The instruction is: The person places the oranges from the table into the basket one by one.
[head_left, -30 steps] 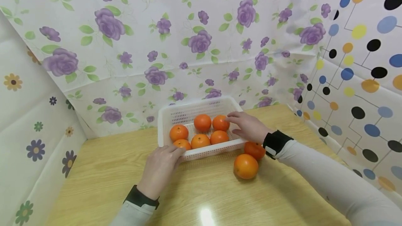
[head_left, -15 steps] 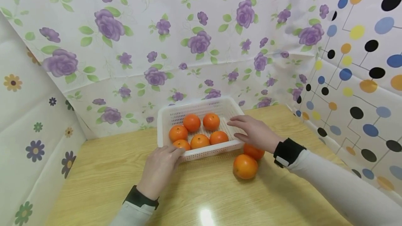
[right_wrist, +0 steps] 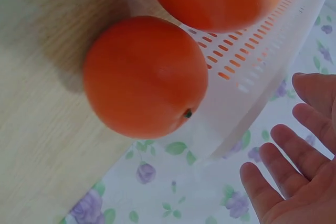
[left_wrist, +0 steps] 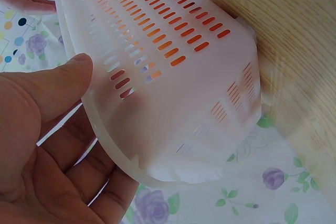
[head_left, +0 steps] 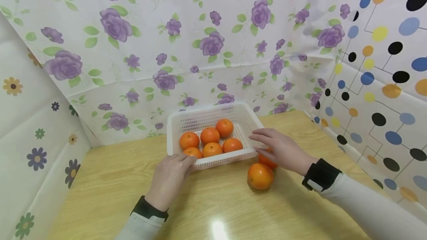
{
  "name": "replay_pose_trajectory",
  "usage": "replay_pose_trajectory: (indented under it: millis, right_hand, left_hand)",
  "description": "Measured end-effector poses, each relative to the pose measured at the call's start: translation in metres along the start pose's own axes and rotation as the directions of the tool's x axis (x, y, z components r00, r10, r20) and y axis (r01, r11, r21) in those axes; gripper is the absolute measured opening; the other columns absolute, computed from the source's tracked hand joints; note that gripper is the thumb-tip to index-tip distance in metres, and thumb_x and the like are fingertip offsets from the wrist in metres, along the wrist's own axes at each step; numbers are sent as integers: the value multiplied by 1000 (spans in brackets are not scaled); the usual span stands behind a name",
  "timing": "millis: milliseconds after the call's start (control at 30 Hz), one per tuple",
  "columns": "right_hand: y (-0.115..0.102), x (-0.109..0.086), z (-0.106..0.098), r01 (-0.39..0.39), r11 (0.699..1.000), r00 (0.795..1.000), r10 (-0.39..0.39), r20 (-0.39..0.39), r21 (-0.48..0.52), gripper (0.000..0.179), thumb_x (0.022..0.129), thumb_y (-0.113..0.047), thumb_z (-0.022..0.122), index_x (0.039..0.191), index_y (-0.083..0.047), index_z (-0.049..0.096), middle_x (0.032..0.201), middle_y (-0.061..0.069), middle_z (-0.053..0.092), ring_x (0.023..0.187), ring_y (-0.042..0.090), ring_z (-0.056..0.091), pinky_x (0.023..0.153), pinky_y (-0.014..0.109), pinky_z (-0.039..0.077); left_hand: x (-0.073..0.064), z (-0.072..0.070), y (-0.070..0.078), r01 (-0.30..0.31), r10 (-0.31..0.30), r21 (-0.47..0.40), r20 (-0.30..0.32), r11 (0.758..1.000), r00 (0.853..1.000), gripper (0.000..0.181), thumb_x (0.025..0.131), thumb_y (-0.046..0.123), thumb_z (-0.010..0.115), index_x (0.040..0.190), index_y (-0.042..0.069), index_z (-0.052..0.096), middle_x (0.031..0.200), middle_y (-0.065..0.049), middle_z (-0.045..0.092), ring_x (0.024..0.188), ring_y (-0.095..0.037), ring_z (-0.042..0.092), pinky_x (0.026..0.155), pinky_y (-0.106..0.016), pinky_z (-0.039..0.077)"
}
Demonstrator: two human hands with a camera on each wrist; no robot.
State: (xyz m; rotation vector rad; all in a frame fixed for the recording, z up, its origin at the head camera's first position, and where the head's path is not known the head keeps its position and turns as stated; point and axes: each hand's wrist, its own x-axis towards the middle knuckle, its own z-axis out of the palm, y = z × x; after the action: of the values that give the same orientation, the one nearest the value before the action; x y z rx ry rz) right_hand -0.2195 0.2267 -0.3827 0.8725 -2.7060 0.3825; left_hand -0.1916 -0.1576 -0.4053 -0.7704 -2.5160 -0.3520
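My left hand [head_left: 170,177] grips the front left rim of a white plastic basket [head_left: 217,162]; in the left wrist view the thumb [left_wrist: 71,80] lies outside the wall and the fingers reach over the rim. Several oranges [head_left: 212,149] lie inside the basket, towards its left and middle. My right hand [head_left: 283,150] hovers at the basket's right front corner with fingers spread and nothing in them. Below it, a near orange [head_left: 260,176] and a second orange [right_wrist: 146,77], partly hidden by the hand in the head view, rest on the table outside the basket.
The wooden table [head_left: 126,188] runs up to a flowered cloth [head_left: 133,47] close behind the basket. A dotted cloth [head_left: 377,84] bounds the right side and a daisy-print cloth [head_left: 36,121] the left.
My right hand has drawn back from inside the basket, to the right and nearer. The two back oranges in the basket have rolled left, one then coming forward. My left hand has stayed put.
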Motion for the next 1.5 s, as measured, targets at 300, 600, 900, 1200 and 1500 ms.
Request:
replay_pose_trajectory:
  millis: [300, 600, 900, 1200, 1500]
  right_hand:
    - [2, -22, 2, -11, 1000, 1000, 10, -25, -15, 50, 97, -15, 88, 145, -12, 72, 150, 11, 65, 136, 36, 64, 109, 57, 56]
    - [5, -37, 5, 13, 999, 999, -14, -36, -41, 51, 100, -21, 87, 147, -14, 70, 152, 10, 63, 138, 36, 62, 111, 59, 54]
    - [-6, -50, 10, 11, 1000, 1000, -11, -17, -27, 55, 98, -34, 87, 148, -15, 70, 156, 8, 61, 140, 36, 61, 113, 60, 52]
    - [-18, -59, 18, 76, 997, 996, -77, -34, -31, 59, 99, -39, 85, 151, -17, 68, 160, 6, 58, 143, 33, 58, 116, 59, 50]
    - [-28, -67, 26, 106, 994, 994, -106, -36, -9, 60, 100, -41, 84, 153, -20, 66, 163, 4, 56, 148, 27, 53, 119, 57, 47]
  left_hand:
    - [0, 0, 0, 8, -8, 1, 9, 1000, 1000, 30, 86, 16, 96, 113, 16, 84, 108, -1, 81, 93, -22, 76, 81, -40, 62]
    - [0, 1, -1, -3, 3, -5, -4, 1000, 1000, 30, 86, 17, 97, 113, 16, 83, 107, -1, 82, 92, -22, 76, 80, -40, 61]
    - [0, 0, -2, -12, 12, -2, -10, 1000, 1000, 30, 86, 18, 96, 113, 16, 83, 107, -1, 81, 91, -22, 76, 78, -40, 61]
    - [0, 1, -1, -7, 7, 4, -6, 1000, 1000, 31, 85, 18, 97, 113, 17, 83, 108, 0, 82, 93, -22, 76, 80, -40, 61]
    - [-1, 1, -1, -6, 6, 8, -4, 1000, 1000, 31, 86, 17, 97, 113, 17, 83, 108, 0, 81, 92, -22, 76, 79, -40, 61]
